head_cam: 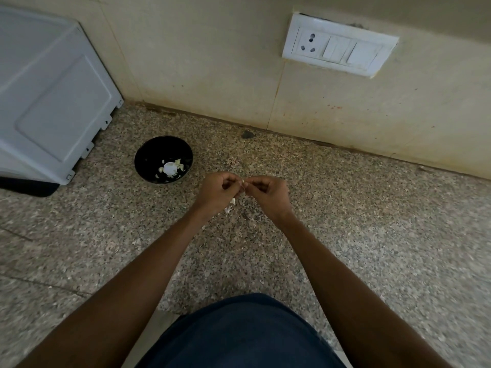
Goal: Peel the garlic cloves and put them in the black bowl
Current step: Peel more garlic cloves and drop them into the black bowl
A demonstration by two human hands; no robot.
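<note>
From my remote screen I see both hands held together above the speckled stone counter (345,208). The left hand (216,193) and the right hand (268,193) have their fingers curled, and the fingertips of both pinch one small garlic clove (243,184) between them — only a pale bit of it shows, so I cannot tell how much skin is on it. Under the hands, some white peel pieces (230,207) lie on the counter. The black bowl (148,158) stands to the left of the hands, apart from them, near a white appliance (53,102). Inside the bowl are pale garlic pieces (170,168). On the wall behind — a white socket plate (338,49).
</note>
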